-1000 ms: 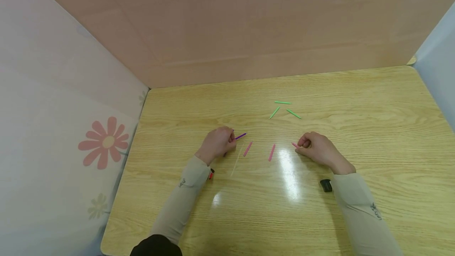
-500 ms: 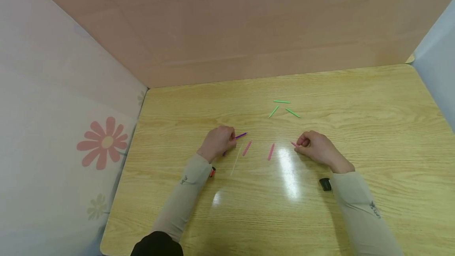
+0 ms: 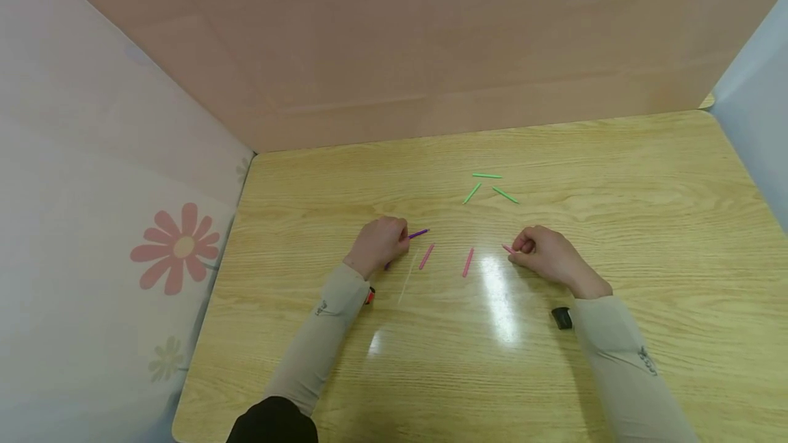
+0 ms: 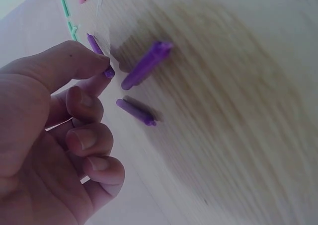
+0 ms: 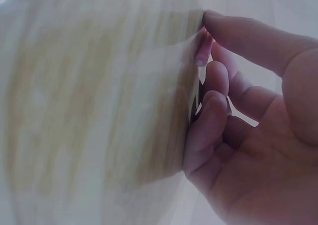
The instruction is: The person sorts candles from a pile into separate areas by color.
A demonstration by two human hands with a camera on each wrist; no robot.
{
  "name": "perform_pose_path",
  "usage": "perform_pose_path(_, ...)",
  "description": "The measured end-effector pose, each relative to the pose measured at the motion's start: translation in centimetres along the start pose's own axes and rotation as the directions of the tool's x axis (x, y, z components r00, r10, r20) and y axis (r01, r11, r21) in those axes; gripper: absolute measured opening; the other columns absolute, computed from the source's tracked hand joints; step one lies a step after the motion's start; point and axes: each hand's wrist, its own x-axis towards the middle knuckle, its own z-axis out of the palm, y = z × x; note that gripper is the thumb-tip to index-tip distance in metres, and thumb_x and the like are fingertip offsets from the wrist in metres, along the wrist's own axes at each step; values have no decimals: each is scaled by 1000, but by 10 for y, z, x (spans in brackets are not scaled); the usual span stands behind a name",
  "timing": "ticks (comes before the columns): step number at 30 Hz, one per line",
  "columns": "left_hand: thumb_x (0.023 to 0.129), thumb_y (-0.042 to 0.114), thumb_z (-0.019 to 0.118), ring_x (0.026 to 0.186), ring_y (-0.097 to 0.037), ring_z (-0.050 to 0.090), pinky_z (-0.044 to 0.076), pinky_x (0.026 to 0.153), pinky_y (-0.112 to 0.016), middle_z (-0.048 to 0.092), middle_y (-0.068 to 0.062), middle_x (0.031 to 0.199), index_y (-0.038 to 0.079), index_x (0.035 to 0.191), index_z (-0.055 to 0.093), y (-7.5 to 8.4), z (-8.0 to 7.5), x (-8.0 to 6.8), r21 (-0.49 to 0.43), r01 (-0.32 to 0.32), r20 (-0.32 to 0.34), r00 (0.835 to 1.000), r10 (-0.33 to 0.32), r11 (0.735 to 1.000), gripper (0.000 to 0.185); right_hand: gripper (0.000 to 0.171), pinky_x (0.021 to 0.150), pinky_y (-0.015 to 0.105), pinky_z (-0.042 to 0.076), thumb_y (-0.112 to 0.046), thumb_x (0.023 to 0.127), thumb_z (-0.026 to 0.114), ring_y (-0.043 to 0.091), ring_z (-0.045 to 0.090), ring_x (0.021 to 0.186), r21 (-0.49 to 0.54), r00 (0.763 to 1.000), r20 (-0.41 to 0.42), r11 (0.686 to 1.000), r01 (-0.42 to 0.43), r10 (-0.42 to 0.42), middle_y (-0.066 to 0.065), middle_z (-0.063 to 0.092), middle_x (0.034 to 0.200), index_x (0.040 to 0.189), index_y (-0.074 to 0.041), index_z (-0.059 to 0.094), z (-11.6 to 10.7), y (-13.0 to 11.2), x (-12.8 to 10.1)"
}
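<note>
In the head view my left hand [image 3: 378,245] pinches a purple crayon [image 3: 418,233] between thumb and forefinger, low at the table. Two more purple crayons, one [image 4: 146,66] above the other [image 4: 136,112] in the left wrist view, lie beside that hand, mostly hidden from the head camera. My right hand [image 3: 548,256] holds a pink crayon [image 3: 508,249] by thumb and fingertips; its end [image 5: 202,53] shows in the right wrist view. Between the hands lie two pink crayons, one nearer the left [image 3: 427,256] and one in the middle [image 3: 468,262].
Farther back, three green crayons form a loose triangle: a top one [image 3: 487,176], a left one [image 3: 471,193] and a right one [image 3: 505,195]. A thin pale streak [image 3: 409,279] marks the wooden table [image 3: 646,224]. A tan panel [image 3: 431,53] rises behind.
Both hands keep their hold on the crayons and stay almost in place. The head view has shifted slightly, and the crayons on the table have not visibly moved.
</note>
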Motion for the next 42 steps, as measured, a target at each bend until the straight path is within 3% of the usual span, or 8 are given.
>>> perform_pose_path(21, 90, 16, 60, 67, -12, 58, 51, 63, -29, 69, 0, 82, 11, 85, 68, 3, -2, 0, -8, 32, 37, 999, -31, 999, 10, 13, 69, 30, 42, -15, 86, 70, 14, 52, 73, 9, 1000, 1, 1000, -9, 9, 6, 62, 83, 89, -3, 66, 0, 0, 0)
perform_pose_path(29, 90, 19, 60, 61, -10, 54, 46, 55, -24, 67, 0, 80, 11, 88, 67, 2, -1, 0, -19, 50, 52, 997, -49, 999, 11, 12, 68, 30, 41, -15, 85, 70, 14, 52, 72, 4, 1000, -2, 1000, -7, 7, 6, 62, 82, 88, -4, 66, 0, 0, 0)
perform_pose_path(36, 92, 23, 60, 67, -11, 55, 47, 58, -26, 68, -2, 85, 11, 93, 67, 6, -5, -1, -23, 47, 26, 999, -46, 999, 15, 11, 67, 30, 41, -15, 85, 71, 14, 52, 71, -3, 1000, -8, 1000, -4, 4, 5, 61, 82, 87, -5, 66, 0, 1, 0)
perform_pose_path(42, 90, 22, 59, 67, -12, 57, 48, 59, -28, 68, -1, 84, 11, 91, 68, 13, -8, -6, -93, 30, 24, 999, -28, 995, 14, 10, 67, 30, 41, -14, 84, 71, 14, 52, 71, -10, 1000, -13, 1000, 1, -1, 5, 62, 81, 86, -5, 66, 0, 1, 0)
